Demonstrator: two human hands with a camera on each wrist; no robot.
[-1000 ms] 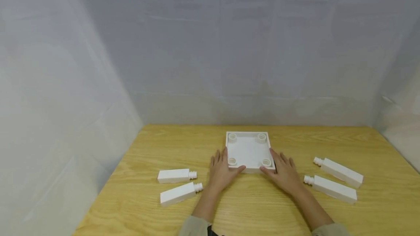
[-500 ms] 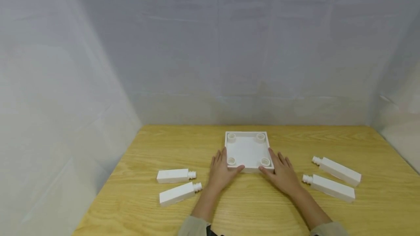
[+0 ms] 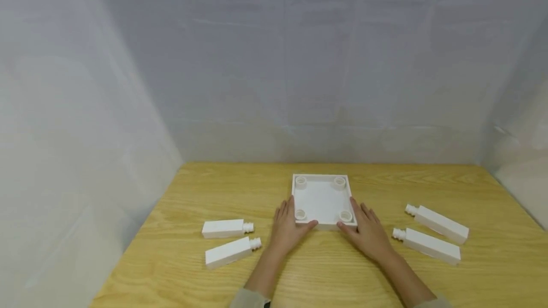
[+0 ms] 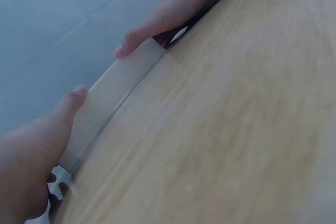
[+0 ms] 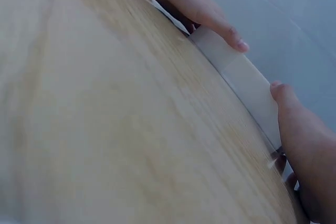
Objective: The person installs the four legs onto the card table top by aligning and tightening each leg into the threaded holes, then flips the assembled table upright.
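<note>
Right now both hands frame a white square base plate (image 3: 322, 201) lying flat on the wooden table (image 3: 325, 270), recess up, with a round socket (image 3: 301, 182) in each of its four corners. The left hand (image 3: 288, 227) rests on the table at the plate's near left corner, fingers along the left edge and thumb laid against the near wall; the right hand (image 3: 367, 232) mirrors it at the near right corner. Neither grip is clenched: the fingers lie nearly straight and only touch the plate's sides, which the wrist views bear out, each showing a thumb tip against the near wall (image 4: 113, 90) and the other hand's thumb further along it (image 5: 231, 56).

Four white square-section legs with threaded ends lie on the table: two (image 3: 224, 228) (image 3: 230, 252) to the left of the left hand, two (image 3: 437, 224) (image 3: 428, 245) to the right of the right hand, all apart from the plate.

As a judgement, the step in hand is squaring the plate in the middle of the table, with no leg yet picked up or fitted. The next move seems to call for one hand to let go and take a nearby leg by its body, threaded end free, while the other steadies the plate so a socket stays put.
</note>
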